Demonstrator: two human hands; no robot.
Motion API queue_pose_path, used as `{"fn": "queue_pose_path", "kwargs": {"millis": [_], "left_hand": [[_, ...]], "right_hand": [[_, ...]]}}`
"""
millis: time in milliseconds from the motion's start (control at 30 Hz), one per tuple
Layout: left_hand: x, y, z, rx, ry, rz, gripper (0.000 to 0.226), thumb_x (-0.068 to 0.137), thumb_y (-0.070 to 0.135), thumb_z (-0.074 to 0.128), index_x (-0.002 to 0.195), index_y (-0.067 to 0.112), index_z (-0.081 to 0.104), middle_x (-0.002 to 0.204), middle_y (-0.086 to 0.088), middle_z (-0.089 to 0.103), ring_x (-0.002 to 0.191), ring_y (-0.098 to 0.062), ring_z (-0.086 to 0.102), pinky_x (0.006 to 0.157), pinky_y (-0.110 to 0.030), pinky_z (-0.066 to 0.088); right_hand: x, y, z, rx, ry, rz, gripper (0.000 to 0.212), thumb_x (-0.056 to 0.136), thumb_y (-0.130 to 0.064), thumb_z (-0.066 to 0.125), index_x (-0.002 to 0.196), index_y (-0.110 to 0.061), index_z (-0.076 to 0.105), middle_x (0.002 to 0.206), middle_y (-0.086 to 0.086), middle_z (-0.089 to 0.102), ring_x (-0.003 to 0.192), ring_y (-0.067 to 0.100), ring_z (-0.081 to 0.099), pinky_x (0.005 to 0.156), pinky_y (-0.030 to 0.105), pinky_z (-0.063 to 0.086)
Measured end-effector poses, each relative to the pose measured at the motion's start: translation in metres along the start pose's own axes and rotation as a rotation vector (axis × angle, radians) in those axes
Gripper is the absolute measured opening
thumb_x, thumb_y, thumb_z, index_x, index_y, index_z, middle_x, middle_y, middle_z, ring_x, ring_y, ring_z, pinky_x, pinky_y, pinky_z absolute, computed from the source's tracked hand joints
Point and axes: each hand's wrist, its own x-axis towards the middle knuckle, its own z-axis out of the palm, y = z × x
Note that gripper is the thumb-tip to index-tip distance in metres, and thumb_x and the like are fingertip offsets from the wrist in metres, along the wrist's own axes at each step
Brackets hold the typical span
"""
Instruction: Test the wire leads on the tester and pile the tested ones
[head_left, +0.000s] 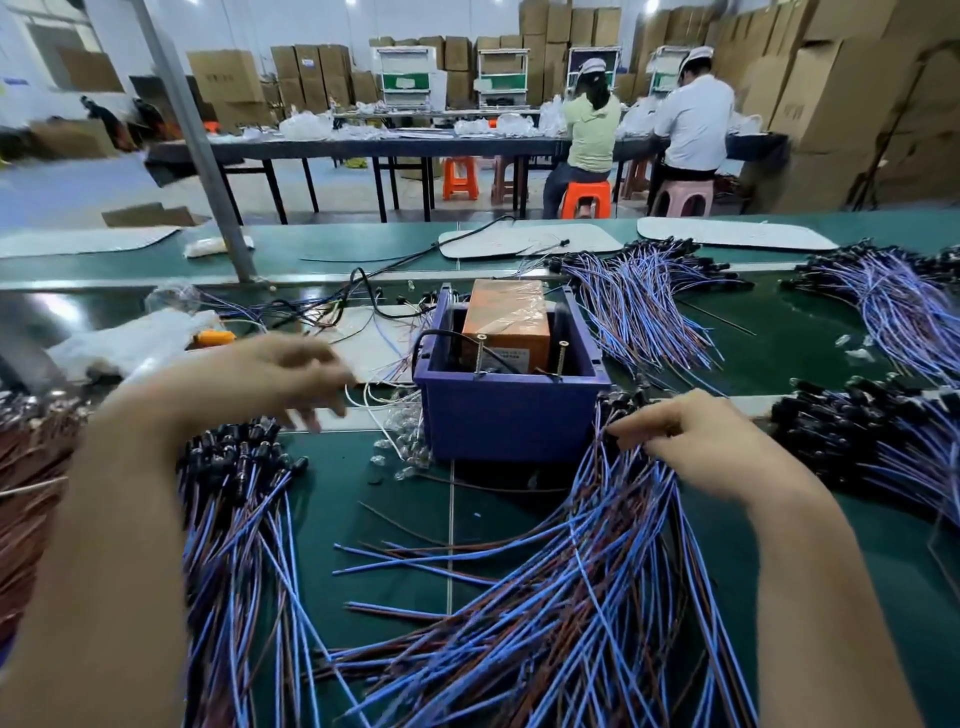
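Note:
The tester is a blue plastic box (511, 415) holding an orange unit (506, 317), with two screws (480, 353) standing at its front rim. My left hand (270, 379) hovers blurred above a pile of blue and brown wire leads (234, 499) at the left, fingers spread and holding nothing I can see. My right hand (691, 441) pinches the black heads of leads at the top of a large fanned bundle (587, 587), just right of the box.
More lead bundles lie at the back right (639, 296), far right (893, 291) and right edge (872, 441). Small clear bulbs (400, 447) are scattered left of the box. A grey post (208, 156) rises at the back left. Two people sit at a far table.

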Motion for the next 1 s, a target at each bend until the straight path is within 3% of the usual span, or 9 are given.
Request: {"fn": "queue_pose_path", "kwargs": {"millis": [133,200,333,400,567,733,800,867,1000], "left_hand": [[0.010,-0.013,0.023,0.484,-0.039,-0.331,0.014,0.083,0.022,0.073,0.088,0.009,0.069,0.060,-0.006,0.068,0.047,-0.017,0.063,0.048,-0.022,0.050],[0.014,-0.014,0.034,0.525,-0.100,-0.382,0.019,0.078,0.020,0.078,0.092,0.010,0.068,0.073,-0.009,0.072,0.051,-0.019,0.066,0.053,-0.023,0.053],[0.017,-0.017,0.039,0.581,-0.091,-0.410,0.022,0.075,0.016,0.080,0.093,0.011,0.070,0.082,-0.009,0.073,0.057,-0.017,0.069,0.059,-0.024,0.057],[0.014,-0.016,0.041,0.607,-0.109,-0.392,0.020,0.075,0.015,0.079,0.090,0.010,0.067,0.081,-0.006,0.072,0.062,-0.018,0.068,0.065,-0.026,0.057],[-0.002,0.022,0.033,0.270,-0.043,-0.055,0.013,0.084,0.003,0.063,0.090,0.014,0.059,0.086,-0.010,0.067,0.054,-0.013,0.055,0.049,-0.022,0.047],[-0.054,0.086,0.031,-0.196,0.093,0.515,0.026,0.087,-0.003,0.062,0.090,0.022,0.069,0.068,0.004,0.068,0.056,-0.008,0.062,0.058,-0.015,0.051],[-0.069,0.103,0.039,-0.321,0.091,0.642,0.022,0.084,-0.001,0.060,0.088,0.020,0.066,0.076,0.003,0.069,0.064,-0.012,0.066,0.066,-0.019,0.055],[-0.075,0.112,0.044,-0.403,0.078,0.733,0.019,0.082,-0.003,0.053,0.087,0.015,0.059,0.087,0.003,0.067,0.076,-0.015,0.066,0.074,-0.025,0.057],[-0.080,0.111,0.045,-0.453,-0.090,0.848,0.006,0.081,0.005,0.056,0.082,0.009,0.051,0.093,-0.005,0.064,0.087,-0.021,0.059,0.079,-0.036,0.053]], "right_hand": [[0.002,-0.001,0.001,0.103,0.000,-0.015,0.032,0.092,-0.002,0.055,0.107,-0.023,0.072,0.088,-0.008,0.073,0.076,-0.004,0.059,0.066,0.006,0.038],[0.003,-0.002,0.003,0.165,-0.009,-0.033,0.029,0.090,-0.005,0.059,0.103,-0.027,0.073,0.084,-0.008,0.074,0.070,-0.007,0.058,0.067,0.011,0.041],[0.004,-0.005,0.007,0.226,0.004,-0.046,0.026,0.087,-0.007,0.064,0.097,-0.030,0.074,0.082,-0.001,0.074,0.084,0.014,0.066,0.084,0.031,0.050],[0.003,-0.008,0.010,0.224,-0.021,-0.054,0.025,0.089,-0.008,0.062,0.099,-0.028,0.073,0.083,0.002,0.074,0.087,0.018,0.068,0.082,0.032,0.053],[-0.014,-0.040,0.016,0.676,-0.293,-0.093,0.024,0.101,-0.010,0.044,0.113,-0.013,0.064,0.080,0.011,0.075,0.064,0.025,0.072,0.049,0.023,0.053],[-0.026,-0.083,0.043,0.933,-0.675,-0.020,0.042,0.103,-0.039,0.031,0.127,-0.011,0.050,0.084,0.021,0.072,0.059,0.031,0.070,0.047,0.027,0.053],[-0.028,-0.094,0.051,1.047,-0.780,-0.019,0.053,0.099,-0.049,0.032,0.126,-0.007,0.051,0.087,0.022,0.071,0.063,0.030,0.070,0.051,0.028,0.056],[-0.027,-0.095,0.048,1.144,-0.764,-0.056,0.056,0.097,-0.050,0.032,0.121,-0.005,0.055,0.090,0.019,0.072,0.068,0.028,0.071,0.056,0.029,0.057],[-0.023,-0.083,0.026,1.382,-0.454,-0.091,0.056,0.101,-0.036,0.032,0.088,-0.004,0.075,0.089,0.016,0.074,0.073,0.023,0.072,0.060,0.026,0.059]]}}
